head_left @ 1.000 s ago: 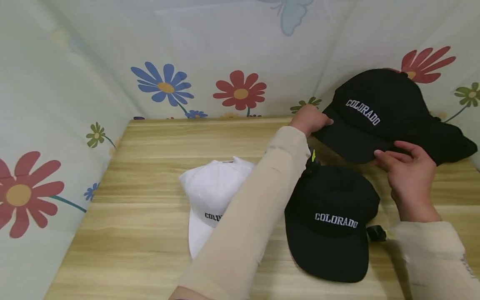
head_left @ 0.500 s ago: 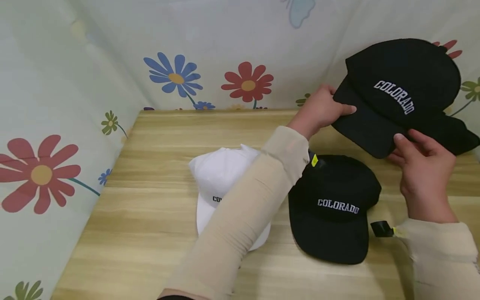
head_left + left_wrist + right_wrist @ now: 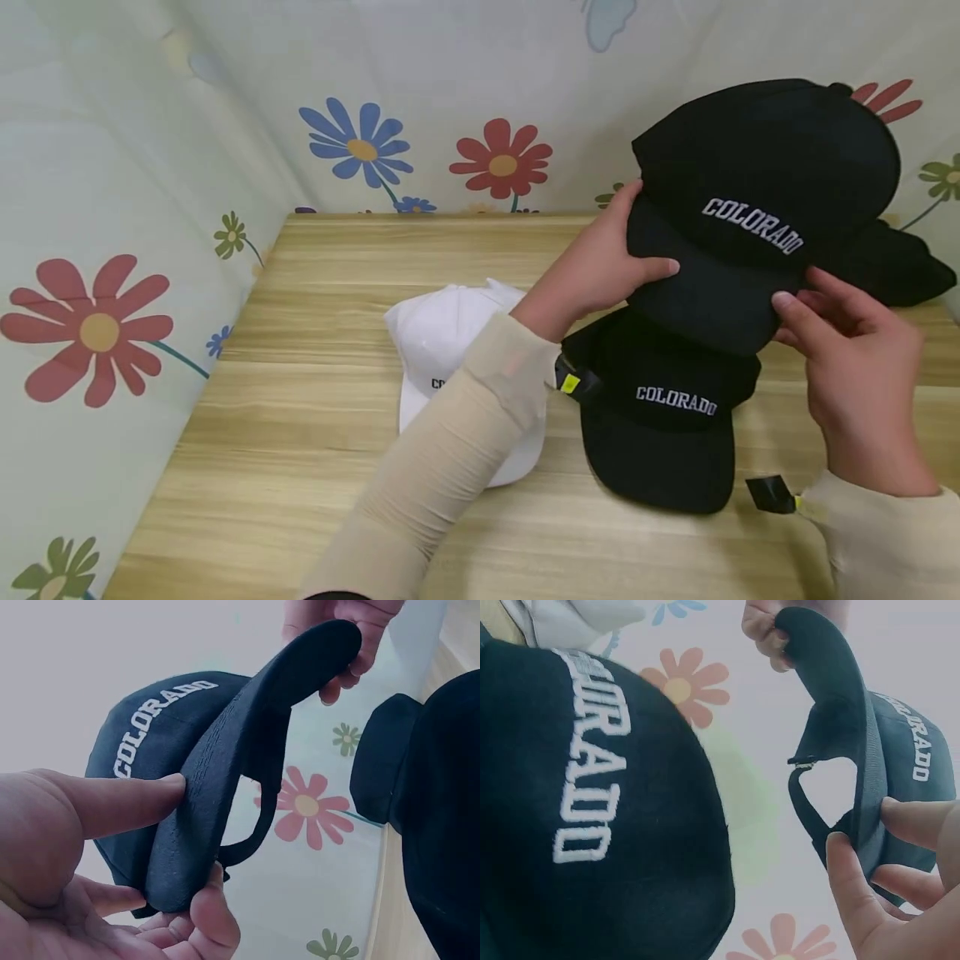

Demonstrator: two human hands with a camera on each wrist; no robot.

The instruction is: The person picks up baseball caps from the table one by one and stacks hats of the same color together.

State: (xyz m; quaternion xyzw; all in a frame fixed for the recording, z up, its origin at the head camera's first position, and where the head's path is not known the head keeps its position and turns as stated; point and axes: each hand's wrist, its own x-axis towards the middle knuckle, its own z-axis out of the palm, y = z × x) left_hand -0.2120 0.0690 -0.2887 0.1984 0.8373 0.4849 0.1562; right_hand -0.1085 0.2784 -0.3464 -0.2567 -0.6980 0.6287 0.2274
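Both hands hold a black baseball cap [image 3: 772, 158] with white COLORADO lettering by its brim, raised in front of the patterned backdrop. My left hand [image 3: 603, 262] pinches one side of the brim, thumb on top and fingers beneath, as the left wrist view shows. At the opposite side, my right hand [image 3: 862, 358] pinches the brim between thumb and fingers. In the right wrist view, the open back and adjuster strap [image 3: 810, 810] hang below the crown. Under the held cap, a second black COLORADO cap [image 3: 660, 467] rests on the table, its top partly hidden.
A white cap [image 3: 431, 333] with dark lettering lies left of the black one, partly behind my left sleeve [image 3: 420, 467]. Another black cap [image 3: 900, 262] sits at the back right. The wood-grain table [image 3: 300, 350] meets a flowered backdrop [image 3: 420, 67] behind and at left.
The held cap has risen off the back of the table, then come toward me and left, now overlapping the black cap below. Both hands moved with it, still gripping the brim.
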